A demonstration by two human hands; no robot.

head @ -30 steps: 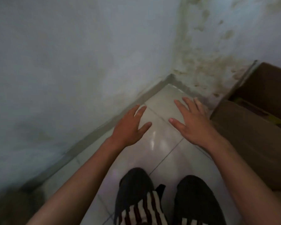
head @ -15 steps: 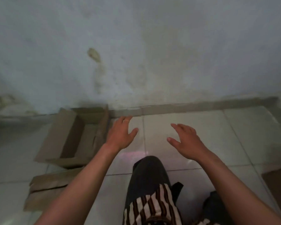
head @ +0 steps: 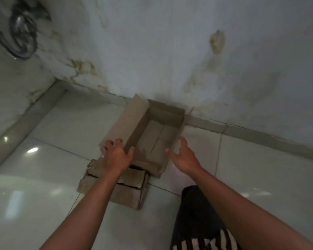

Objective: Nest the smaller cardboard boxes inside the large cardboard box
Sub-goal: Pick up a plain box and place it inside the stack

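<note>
An open small cardboard box point(head: 157, 134) sits on the tiled floor against the wall, its flaps spread and its inside bare. A flatter cardboard piece point(head: 128, 192) lies just in front of it, partly under my left forearm. My left hand point(head: 117, 156) hovers at the box's near left corner, fingers spread, thumb by the left wall. My right hand point(head: 183, 156) is open at the near right side, fingers close to the right wall. Neither hand grips anything. The large cardboard box is out of view.
A stained white wall point(head: 188, 51) stands right behind the box, with a grey skirting strip point(head: 242, 130) along its foot. A dark coiled hose or cable point(head: 22, 31) hangs at the upper left. My dark trouser knee point(head: 197, 210) is at the lower right.
My view swung left from the corner with the large box to the small open box. Both hands moved forward and now flank that box's near end.
</note>
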